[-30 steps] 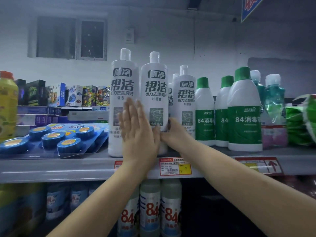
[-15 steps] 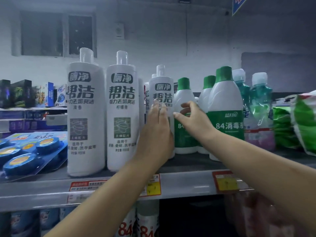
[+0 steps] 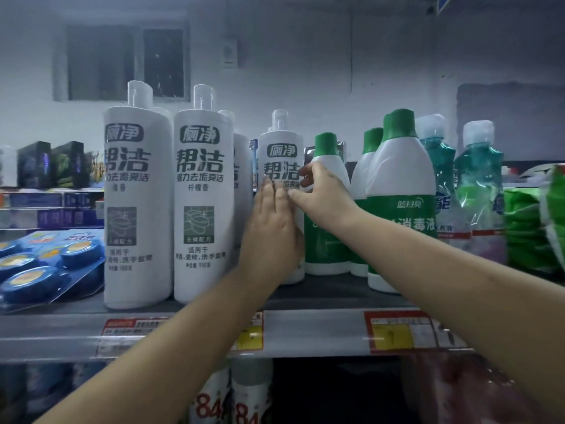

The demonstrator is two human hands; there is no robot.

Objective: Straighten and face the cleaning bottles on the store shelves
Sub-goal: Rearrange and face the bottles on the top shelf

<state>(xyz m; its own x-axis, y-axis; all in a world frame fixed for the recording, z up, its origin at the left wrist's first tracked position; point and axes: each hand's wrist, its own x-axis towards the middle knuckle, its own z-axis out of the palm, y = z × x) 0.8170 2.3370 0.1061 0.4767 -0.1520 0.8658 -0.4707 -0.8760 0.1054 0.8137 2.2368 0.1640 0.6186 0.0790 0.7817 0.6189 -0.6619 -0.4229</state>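
Two tall white cleaning bottles stand at the shelf front, labels facing me. A third white bottle of the same kind stands further back, to their right. My left hand presses flat on its front with straight fingers. My right hand holds its right side, fingers curled behind it and thumb on the label. White bottles with green caps stand just right of it, one of them touching my right wrist.
Teal bottles and green bags fill the shelf's right end. A blister pack of blue pucks lies at the left. The shelf edge carries price tags. More bottles stand on the shelf below.
Both hands left the two front white bottles and went right to the third bottle further back. My right hand has moved from in front of the green-capped bottle onto its side.
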